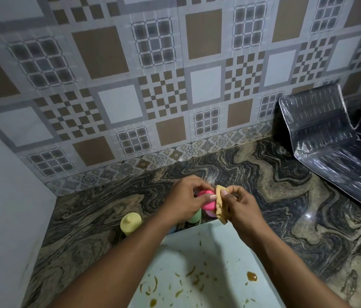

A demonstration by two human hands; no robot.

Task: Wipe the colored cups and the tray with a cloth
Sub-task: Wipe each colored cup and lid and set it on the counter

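Pink cup (206, 200) was held up at frame centre, above the far edge of the tray (197, 252), w/ the left grip (184, 201) curled round it from the left, thumb across its near side. Right grip (239, 205) pinched a folded tan cloth (219, 206) btw thumb & fingers, cloth pressed against the cup's right end. So the cup lay directly left of the cloth hand, touching. Its long axis looked roughly left-right & tipped; couldn't tell whether mouth or base faced the cloth. Next rub prob. needs the left to turn the cup while the right holds cloth on it. Yellow cup (130, 223) & green cup (195, 216) stood on the worktop (275, 196), lower left of the hands, nearer the left grip. Tray, lower centre, carried food scraps & sauce spots, not yet wiped by the look of it.
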